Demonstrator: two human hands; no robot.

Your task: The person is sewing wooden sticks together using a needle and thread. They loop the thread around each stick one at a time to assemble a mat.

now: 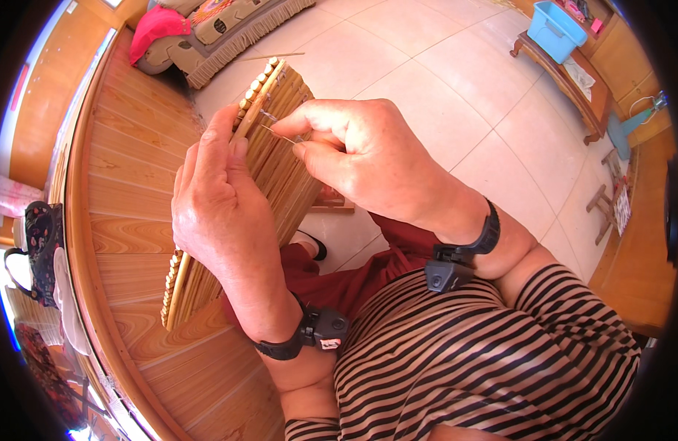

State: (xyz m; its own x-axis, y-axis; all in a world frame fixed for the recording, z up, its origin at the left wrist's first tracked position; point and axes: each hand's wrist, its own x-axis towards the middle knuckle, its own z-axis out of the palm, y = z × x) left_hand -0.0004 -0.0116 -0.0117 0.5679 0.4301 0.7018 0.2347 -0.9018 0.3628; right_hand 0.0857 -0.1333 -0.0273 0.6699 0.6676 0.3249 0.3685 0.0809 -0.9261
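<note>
A mat of slim yellow stalks (274, 163) stands tilted in front of me, its round cut ends lined up along one edge. My left hand (225, 202) is closed on that edge, the fingers over the rim stalk (254, 106). Close by, my right hand (357, 147) pinches a thin needle-like piece (266, 127) between thumb and forefinger. A greyish twisted thread (268, 115) shows on the stalks just beyond these fingertips. The left palm and what it presses on are hidden.
A wooden platform (133, 198) lies along my left. The tiled floor (457, 88) stretches ahead, with a covered sofa (221, 37) at the far left. At the far right a blue bin (556, 31) stands on a low wooden table (567, 88). Small wooden stools (604, 206) are at the right.
</note>
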